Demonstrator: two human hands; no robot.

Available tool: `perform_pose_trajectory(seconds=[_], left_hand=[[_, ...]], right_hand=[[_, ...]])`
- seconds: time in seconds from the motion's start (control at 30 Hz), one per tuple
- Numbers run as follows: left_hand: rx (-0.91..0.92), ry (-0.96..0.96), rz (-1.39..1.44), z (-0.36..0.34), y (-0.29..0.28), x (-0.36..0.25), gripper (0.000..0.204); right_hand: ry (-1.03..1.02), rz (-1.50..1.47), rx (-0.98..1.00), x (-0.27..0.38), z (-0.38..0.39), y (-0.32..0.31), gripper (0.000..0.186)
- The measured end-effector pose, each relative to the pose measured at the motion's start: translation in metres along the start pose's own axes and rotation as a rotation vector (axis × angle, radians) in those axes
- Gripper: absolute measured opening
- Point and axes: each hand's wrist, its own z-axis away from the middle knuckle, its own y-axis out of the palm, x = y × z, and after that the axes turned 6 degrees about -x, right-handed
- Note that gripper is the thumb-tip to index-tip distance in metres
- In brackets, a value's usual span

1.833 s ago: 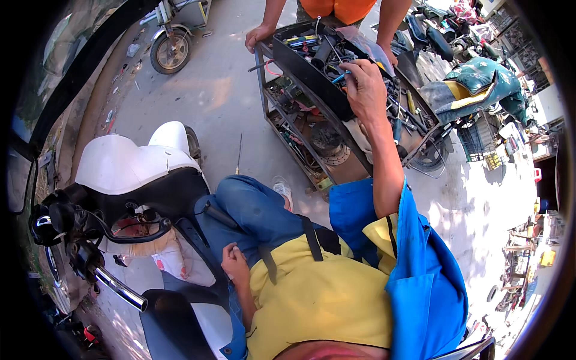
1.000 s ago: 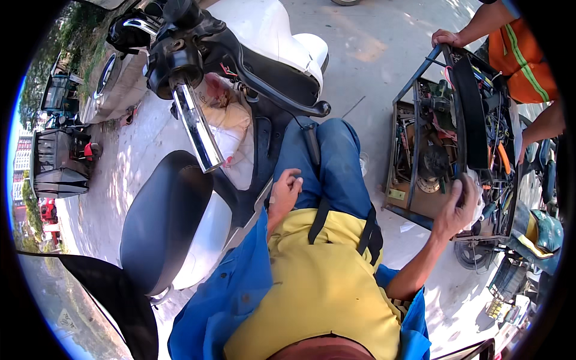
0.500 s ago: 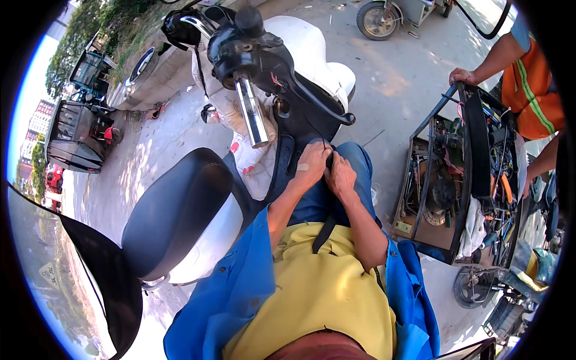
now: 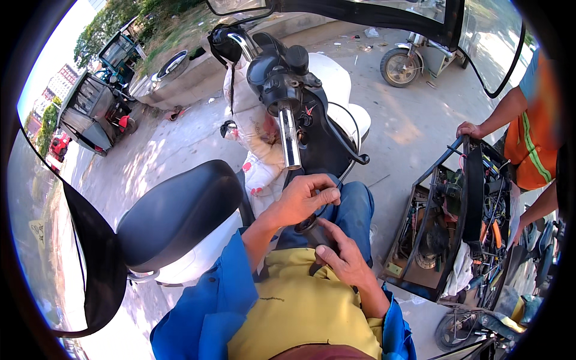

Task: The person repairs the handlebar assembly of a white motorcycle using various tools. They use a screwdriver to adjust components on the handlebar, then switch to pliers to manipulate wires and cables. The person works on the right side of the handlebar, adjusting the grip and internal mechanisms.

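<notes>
In my right hand is a dark hollow cylinder, which looks like a handlebar twist grip; its open end points up toward my left hand. Thumb and fingers are pressed around its lower part. My left hand hovers just above that end, finger and thumb pinched together. A thin dark line, perhaps a cable, shows beneath those fingers, but I cannot tell whether they hold it. Beyond my hands is a white scooter with a bare chrome handlebar end and a black brake lever.
The scooter's black seat is at my left. On the right stands a metal tool cart full of tools and parts, held by another person's hand. Several three-wheelers, including a grey one, are parked farther off.
Both hands have come back toward my body and moved apart. The dark cylinder now shows in my right hand. My view has tilted up, so the scooter appears lower.
</notes>
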Motion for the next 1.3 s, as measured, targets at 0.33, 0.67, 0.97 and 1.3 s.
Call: perform_pose_trajectory(seconds=[0.33,0.67,0.97,1.3], left_hand=[[-0.234,0.131,0.721,0.047,-0.012,-0.040,0.056],[-0.398,0.229,0.604,0.040,-0.009,-0.052,0.037],[-0.374,0.268,0.692,0.039,-0.010,-0.032,0.029],[-0.539,0.280,0.640,0.006,-0.019,-0.043,0.028]], right_hand=[[-0.110,-0.411,-0.092,0.087,-0.037,0.015,0.064],[-0.029,-0.598,-0.118,0.116,-0.042,0.030,0.059],[0.007,-0.305,-0.146,0.125,-0.046,0.024,0.056],[-0.011,-0.624,-0.187,0.138,-0.086,0.040,0.047]])
